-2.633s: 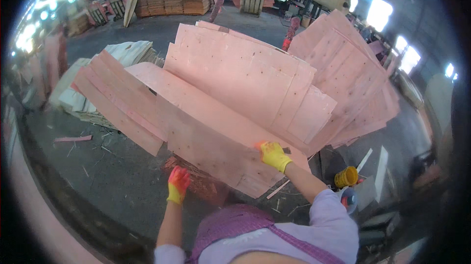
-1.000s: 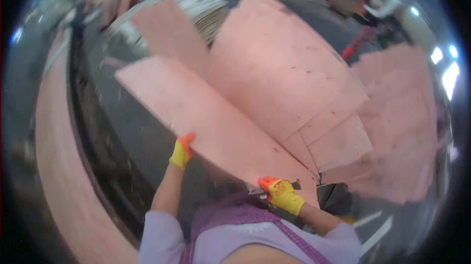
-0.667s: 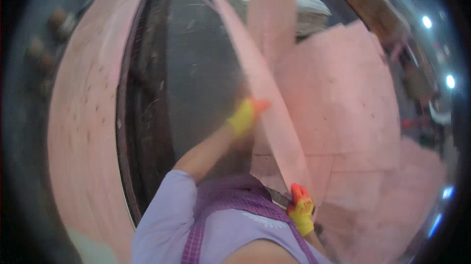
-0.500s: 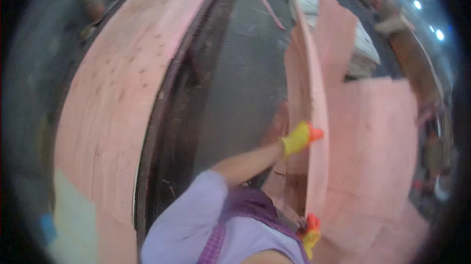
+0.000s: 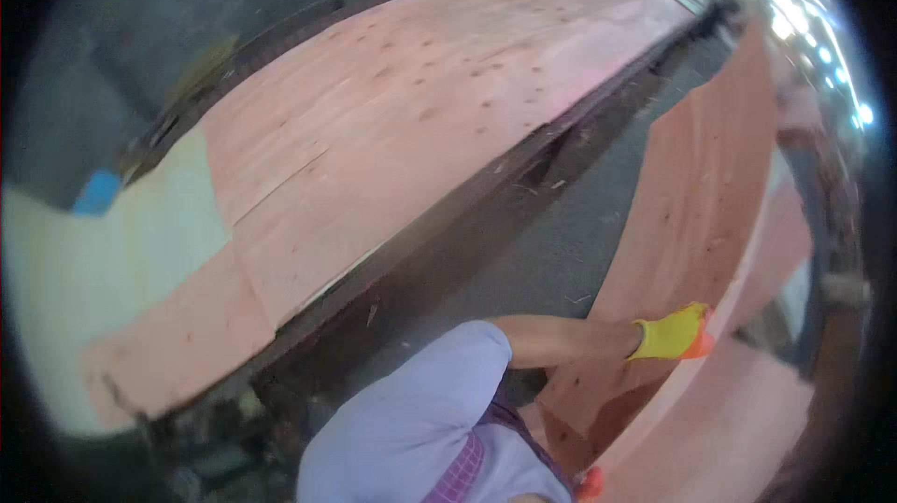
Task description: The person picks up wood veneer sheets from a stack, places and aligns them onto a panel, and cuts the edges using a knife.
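Carrying a thin pink-stained wooden veneer sheet (image 5: 701,213) on edge here, standing almost upright on my right side; my left hand (image 5: 675,333), in a yellow glove with orange rubber fingertips, is closed over its near edge, fingers curled round to the far face; my right hand (image 5: 589,484) only shows as a scrap of orange glove at the bottom rim, pressed against the sheet's lower corner, and I can't tell how far that grip is closed.

Next to me on the left is the long pink veneer layup (image 5: 448,120) lying flat on a dark-framed tabletop (image 5: 439,232), with one pale unstained cream sheet (image 5: 103,260) at the near end; a strip of grey concrete floor (image 5: 551,251) runs between that and what I'm holding; more pink sheets (image 5: 747,419) are stacked behind my sheet on the right.

My take on doing this bit well: stuff this thin wants to flop and split along the grain, so keep both hands well apart on the edge and keep it vertical until it's over the tabletop; then tip it flat as one piece rather than letting a corner drag; the sheet's bowed already, so I'd go gentle with the twisting.
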### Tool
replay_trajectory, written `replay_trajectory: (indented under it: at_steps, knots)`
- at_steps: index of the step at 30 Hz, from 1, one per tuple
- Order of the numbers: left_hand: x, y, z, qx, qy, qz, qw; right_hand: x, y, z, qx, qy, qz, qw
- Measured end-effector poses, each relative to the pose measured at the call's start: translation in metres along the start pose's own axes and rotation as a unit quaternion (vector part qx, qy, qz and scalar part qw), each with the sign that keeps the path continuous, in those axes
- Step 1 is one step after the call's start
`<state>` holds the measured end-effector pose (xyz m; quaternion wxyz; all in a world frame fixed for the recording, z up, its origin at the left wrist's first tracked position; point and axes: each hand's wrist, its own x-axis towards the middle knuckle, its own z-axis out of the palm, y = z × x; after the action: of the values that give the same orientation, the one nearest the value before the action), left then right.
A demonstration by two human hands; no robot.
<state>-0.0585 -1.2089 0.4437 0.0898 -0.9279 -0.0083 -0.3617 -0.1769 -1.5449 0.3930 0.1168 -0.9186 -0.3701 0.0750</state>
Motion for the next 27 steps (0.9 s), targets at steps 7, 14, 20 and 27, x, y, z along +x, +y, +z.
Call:
replay_trajectory:
  at_steps: [7,14,20,27]
  knots:
    - [-0.010,-0.100,-0.086,0.603,0.028,0.058,0.795,0.090,0.024,0.040,0.006,0.081,-0.116,0.990]
    - [-0.139,-0.187,-0.229,0.306,0.072,-0.137,0.939,0.145,-0.146,0.055,0.326,0.171,-0.351,0.861]
    - [-0.277,-0.187,-0.420,-0.468,0.436,-0.374,0.672,0.107,-0.325,0.059,0.246,0.121,-0.535,0.799]
    - [-0.487,-0.164,-0.639,-0.199,0.583,-0.435,0.657,0.007,-0.572,0.098,0.282,0.027,-0.722,0.631]
